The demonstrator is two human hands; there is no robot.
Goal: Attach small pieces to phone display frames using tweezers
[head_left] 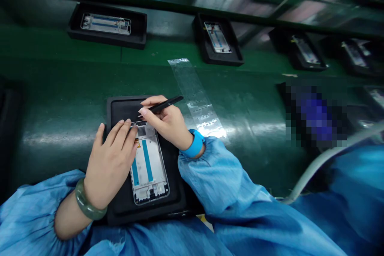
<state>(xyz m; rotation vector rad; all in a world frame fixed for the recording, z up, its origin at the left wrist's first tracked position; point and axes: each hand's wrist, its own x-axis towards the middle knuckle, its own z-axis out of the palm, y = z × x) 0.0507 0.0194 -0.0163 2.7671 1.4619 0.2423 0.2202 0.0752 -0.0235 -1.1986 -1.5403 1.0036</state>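
Observation:
A silver phone frame [154, 160] with two blue strips lies in a black foam tray [120, 212] in front of me. My left hand [112, 160] rests flat along its upper left edge, fingers stretched out. With my right hand [168, 122] I grip black tweezers [165, 105], their tip end close to the top edge of the frame. Fingers hide the exact tip, so I cannot tell whether it touches anything. A clear plastic strip [198, 96] with small marks lies on the green surface beyond my right hand.
Black trays with phone frames stand along the back: one at the left [108, 40], one in the middle [235, 58], others to the right. A pixelated patch [316, 114] covers something at the right. A pale tube [324, 158] curves near a blue sleeve.

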